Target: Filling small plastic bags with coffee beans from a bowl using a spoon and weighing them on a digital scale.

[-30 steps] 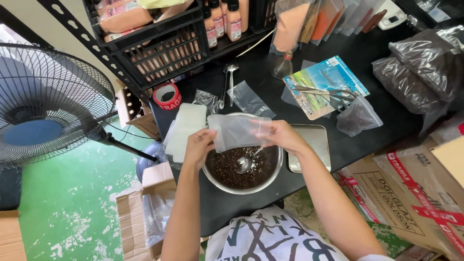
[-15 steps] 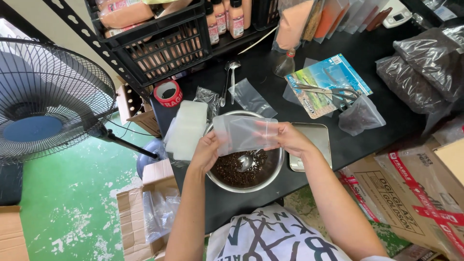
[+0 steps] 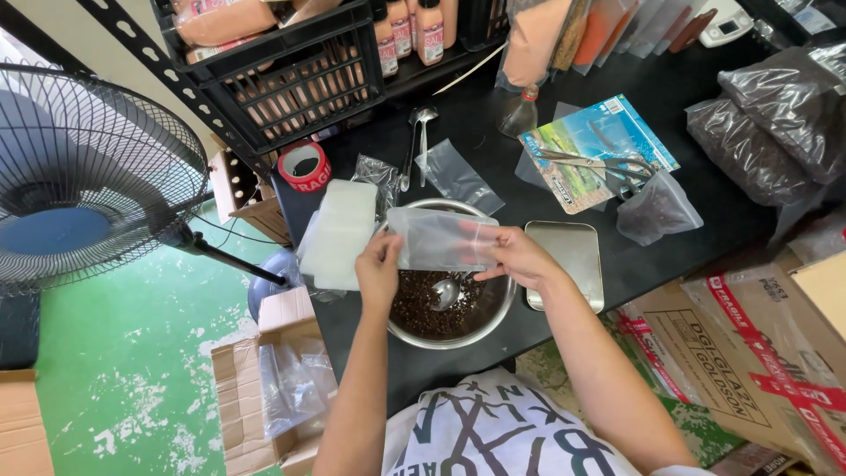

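Head view: a clear, empty plastic pouch (image 3: pixel 441 240) is pinched by left hand (image 3: pixel 379 269) and right hand (image 3: pixel 511 256), above a round steel bowl (image 3: pixel 504 304) of dark grains, at the surface's six o'clock edge.

1. Clear, frosted plastic bag (image 3: pixel 441 240) held over the silver steel bowl (image 3: pixel 493 326).
2. Dark brown beans (image 3: pixel 423 304) inside the bowl.
3. Red-and-white tape roll (image 3: pixel 304 167) left of the bowl.
4. Black table (image 3: pixel 476 132) under the bowl.
5. Green, white-flecked floor (image 3: pixel 132 379) left of the bowl.
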